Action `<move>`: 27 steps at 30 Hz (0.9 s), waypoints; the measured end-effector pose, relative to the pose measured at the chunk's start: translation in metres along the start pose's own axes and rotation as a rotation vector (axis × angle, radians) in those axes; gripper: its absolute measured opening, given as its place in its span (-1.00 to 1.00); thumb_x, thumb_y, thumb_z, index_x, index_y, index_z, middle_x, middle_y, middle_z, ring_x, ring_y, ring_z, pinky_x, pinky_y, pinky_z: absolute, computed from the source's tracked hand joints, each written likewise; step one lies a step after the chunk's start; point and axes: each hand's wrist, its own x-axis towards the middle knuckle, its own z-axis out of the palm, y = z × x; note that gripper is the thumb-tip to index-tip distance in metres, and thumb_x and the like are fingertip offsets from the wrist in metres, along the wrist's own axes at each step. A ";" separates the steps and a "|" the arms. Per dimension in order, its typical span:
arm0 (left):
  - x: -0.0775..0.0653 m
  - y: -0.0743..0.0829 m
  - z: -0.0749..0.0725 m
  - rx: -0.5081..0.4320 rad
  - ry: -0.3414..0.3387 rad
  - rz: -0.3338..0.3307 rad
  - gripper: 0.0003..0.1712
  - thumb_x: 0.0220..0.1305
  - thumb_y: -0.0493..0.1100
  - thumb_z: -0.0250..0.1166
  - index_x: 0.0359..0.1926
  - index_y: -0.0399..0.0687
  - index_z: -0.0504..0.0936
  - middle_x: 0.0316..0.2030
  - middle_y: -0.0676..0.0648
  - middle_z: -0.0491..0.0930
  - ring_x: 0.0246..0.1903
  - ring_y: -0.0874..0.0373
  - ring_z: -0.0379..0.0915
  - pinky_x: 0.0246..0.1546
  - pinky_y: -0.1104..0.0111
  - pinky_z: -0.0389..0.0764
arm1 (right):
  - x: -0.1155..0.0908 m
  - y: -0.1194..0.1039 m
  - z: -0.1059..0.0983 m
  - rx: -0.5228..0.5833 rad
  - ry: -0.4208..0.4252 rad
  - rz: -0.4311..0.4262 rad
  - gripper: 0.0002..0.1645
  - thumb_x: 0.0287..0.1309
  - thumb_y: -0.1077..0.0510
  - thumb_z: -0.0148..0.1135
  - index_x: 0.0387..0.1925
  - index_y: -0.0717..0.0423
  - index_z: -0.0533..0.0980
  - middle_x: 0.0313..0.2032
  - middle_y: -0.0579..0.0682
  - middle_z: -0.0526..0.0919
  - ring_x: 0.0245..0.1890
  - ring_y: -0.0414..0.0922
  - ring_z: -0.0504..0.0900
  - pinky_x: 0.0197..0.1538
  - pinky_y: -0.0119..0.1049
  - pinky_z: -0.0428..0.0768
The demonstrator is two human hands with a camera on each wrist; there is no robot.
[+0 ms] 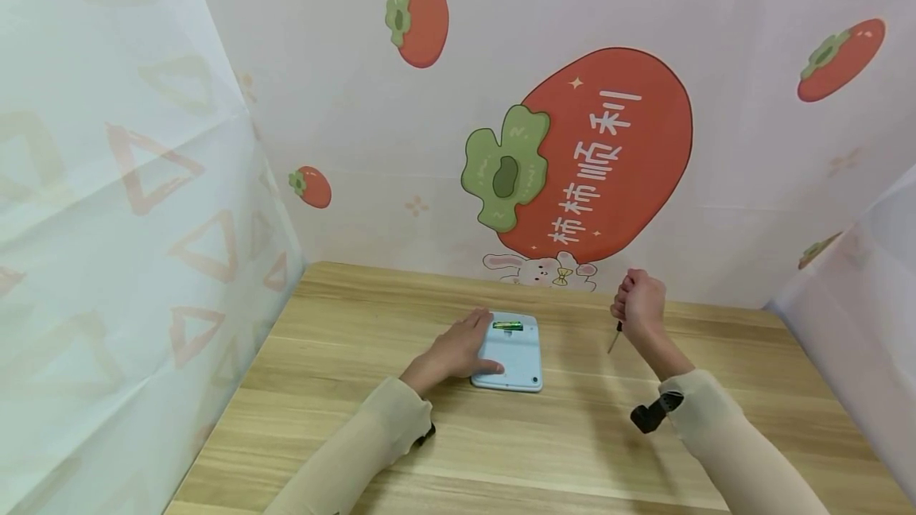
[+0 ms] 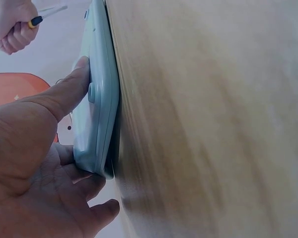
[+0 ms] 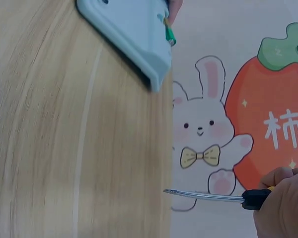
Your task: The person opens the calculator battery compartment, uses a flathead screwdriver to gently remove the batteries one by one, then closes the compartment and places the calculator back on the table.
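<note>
A light-blue flat, tablet-like device lies on the table with its smooth side up. Near its far end sits a green battery, also visible as a green cylinder in the right wrist view. My left hand holds the device by its left side, thumb on the upper face and fingers around the edge. To the right, my right hand is raised above the table and grips a screwdriver with a black and yellow handle. Its metal shaft points downward, apart from the device.
The wooden table meets a white back wall sheet printed with persimmons and a rabbit. More printed sheets stand at the left and right sides. A black wrist camera is strapped at the right sleeve.
</note>
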 end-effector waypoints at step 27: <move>0.001 -0.001 0.001 0.015 -0.002 0.015 0.18 0.32 0.24 0.48 0.69 -0.12 0.04 0.68 -0.16 0.02 0.65 -0.05 -0.05 0.61 -0.01 0.11 | 0.010 -0.011 -0.068 -1.013 0.080 -0.270 -0.39 0.51 0.11 -0.37 -0.76 0.00 0.22 -0.84 -0.15 0.30 -0.83 -0.17 0.33 -0.71 -0.28 0.33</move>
